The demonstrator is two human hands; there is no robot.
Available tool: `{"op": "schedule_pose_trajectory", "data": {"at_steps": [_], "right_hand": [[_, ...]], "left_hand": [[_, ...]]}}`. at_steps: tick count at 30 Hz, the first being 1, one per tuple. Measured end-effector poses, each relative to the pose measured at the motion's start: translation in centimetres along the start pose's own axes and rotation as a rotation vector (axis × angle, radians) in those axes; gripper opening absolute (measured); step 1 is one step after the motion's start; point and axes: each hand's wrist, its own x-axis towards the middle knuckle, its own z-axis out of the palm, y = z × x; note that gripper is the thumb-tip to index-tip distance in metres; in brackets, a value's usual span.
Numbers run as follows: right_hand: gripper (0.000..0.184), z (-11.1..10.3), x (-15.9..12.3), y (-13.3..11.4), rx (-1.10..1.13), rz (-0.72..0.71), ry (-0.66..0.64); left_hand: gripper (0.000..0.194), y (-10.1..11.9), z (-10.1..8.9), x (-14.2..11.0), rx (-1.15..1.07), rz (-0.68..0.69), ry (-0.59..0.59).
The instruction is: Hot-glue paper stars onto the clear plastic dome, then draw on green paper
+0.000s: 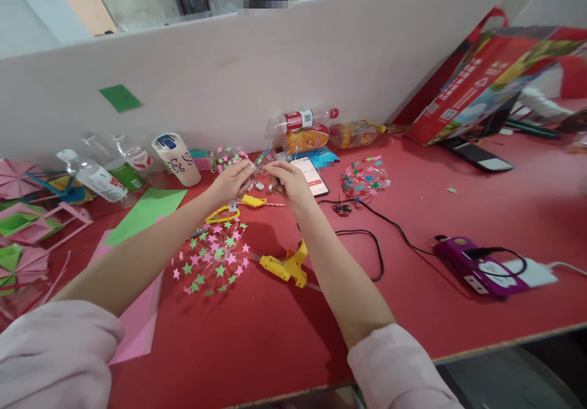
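Observation:
Above the far middle of the red table, my left hand (235, 180) and my right hand (288, 180) come close together, both with fingers pinched. Between them is a piece of clear plastic (265, 157), whose exact shape is hard to make out. Below my left hand lie yellow-handled scissors (222, 215) and a yellow utility knife (252, 201). Nearer to me, a clear plastic flower shape with pink and green stars (215, 259) rests beside a yellow hot glue gun (285, 266). Behind my right hand lies a phone (317, 180) with its screen lit.
Plastic bottles (98, 176) and a cup (177, 158) stand at the left, near green paper (147, 213) and paper crafts (27, 225). Another star-covered plastic piece (365, 178), a black cord (398, 228) and a purple power strip (477, 265) lie right. A red bag (477, 85) leans behind.

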Motion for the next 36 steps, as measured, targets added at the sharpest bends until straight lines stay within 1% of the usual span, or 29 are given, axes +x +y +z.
{"op": "schedule_pose_trajectory", "data": {"at_steps": [2,5,7,9,10,12,14,18,20,23,25,28,29,30,31,33,36], "right_hand": [[0.014,-0.1,0.0,-0.2,0.030,0.004,-0.005],[0.024,-0.2,0.1,-0.3,0.025,0.038,-0.015],[0.028,-0.1,-0.1,-0.3,0.015,0.089,-0.091],[0.026,0.4,-0.4,-0.3,-0.021,0.127,-0.203],[0.023,0.6,-0.5,-0.3,-0.043,0.123,-0.241],[0.021,1.1,-0.8,-0.3,-0.066,0.074,-0.261],[0.021,1.4,-1.0,-0.6,-0.046,0.018,-0.234],[0.021,1.4,-1.5,-1.8,-0.012,-0.014,-0.216],[0.021,1.4,-1.9,-2.5,-0.019,-0.033,-0.217],[0.020,1.6,-2.6,-3.5,-0.083,-0.072,-0.187],[0.019,1.9,-3.1,-4.1,-0.123,-0.075,-0.172],[0.017,2.6,-3.8,-4.6,-0.138,-0.047,-0.187],[0.017,2.9,-4.0,-4.7,-0.149,-0.044,-0.186],[0.015,3.2,-4.3,-4.7,-0.170,-0.051,-0.177],[0.014,3.6,-4.5,-4.6,-0.203,-0.066,-0.164],[0.010,4.3,-5.1,-4.1,-0.313,-0.143,-0.127],[0.003,5.3,-5.8,-3.1,-0.608,-0.364,-0.049]], "left_hand": [[0.040,0.1,0.1,0.1,0.002,0.007,0.031],[0.038,0.3,0.3,0.1,0.000,0.026,0.101],[0.035,0.5,0.3,0.0,-0.005,0.063,0.173],[0.031,0.9,0.4,-0.1,-0.010,0.113,0.237],[0.030,1.1,0.4,-0.2,-0.013,0.134,0.259],[0.027,1.7,0.5,-0.4,-0.040,0.158,0.289],[0.025,2.3,0.5,-0.8,-0.096,0.143,0.311],[0.024,3.4,0.3,-1.8,-0.142,0.059,0.353],[0.024,3.7,0.0,-2.4,-0.131,0.029,0.340],[0.025,3.9,-0.5,-3.1,-0.098,0.035,0.312],[0.025,4.0,-1.0,-3.5,0.005,0.089,0.337],[0.026,4.4,-1.8,-3.8,0.308,0.191,0.435],[0.028,4.6,-2.0,-3.9,0.377,0.194,0.460],[0.029,4.8,-2.2,-3.9,0.399,0.173,0.473],[0.031,5.1,-2.3,-3.9,0.371,0.130,0.472],[0.031,5.5,-2.3,-3.9,0.221,0.030,0.429],[0.032,6.1,-2.1,-4.0,0.022,-0.052,0.374]]}}
